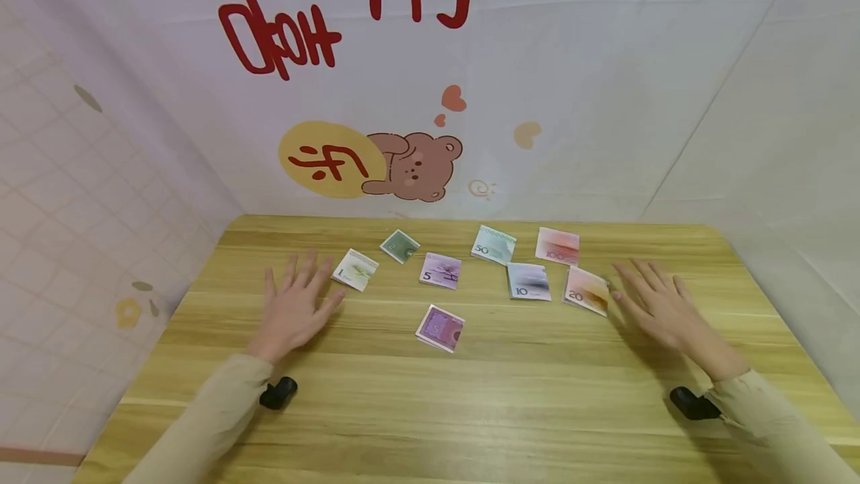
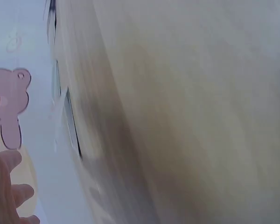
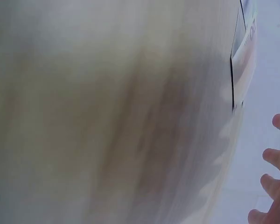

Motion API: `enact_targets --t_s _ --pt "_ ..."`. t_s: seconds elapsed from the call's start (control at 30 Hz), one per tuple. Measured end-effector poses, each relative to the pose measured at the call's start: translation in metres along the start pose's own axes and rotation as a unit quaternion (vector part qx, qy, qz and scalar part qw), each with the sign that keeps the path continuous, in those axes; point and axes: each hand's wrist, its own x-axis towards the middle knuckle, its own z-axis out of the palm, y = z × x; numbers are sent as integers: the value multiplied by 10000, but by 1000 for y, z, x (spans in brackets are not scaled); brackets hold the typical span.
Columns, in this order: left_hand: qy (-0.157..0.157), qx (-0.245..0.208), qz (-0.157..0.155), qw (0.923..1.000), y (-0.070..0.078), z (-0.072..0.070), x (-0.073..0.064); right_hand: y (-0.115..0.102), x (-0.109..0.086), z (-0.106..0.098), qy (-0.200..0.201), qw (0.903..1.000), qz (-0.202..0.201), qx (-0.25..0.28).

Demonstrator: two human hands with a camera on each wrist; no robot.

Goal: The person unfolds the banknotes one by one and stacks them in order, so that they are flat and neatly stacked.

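"Fingers?"

"Apart on left hand [image 1: 293,314] and right hand [image 1: 667,309]."

"Nearest?"

"Square white-and-green paper note [image 1: 356,270], left's two o'clock; square white-and-orange paper note [image 1: 587,290], right's nine. For neat handling, I'd pinch edges."

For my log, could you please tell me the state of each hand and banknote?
Left hand: open, fingers spread
Right hand: open, fingers spread
1 note: folded
Green note: folded
Far 5 note: folded
Near 5 note: folded, layers offset
50 note: folded
10 note: folded
20 note: folded
100 note: folded
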Motion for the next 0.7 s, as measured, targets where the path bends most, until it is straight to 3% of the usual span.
enact_targets --t_s 0.37,0.7 --pt "43 -195 331 9993 36 6 19 3 33 8 240 9952 -774 556" --pt "33 -486 882 9949 82 20 38 -3 63 11 91 9911 -196 1315"
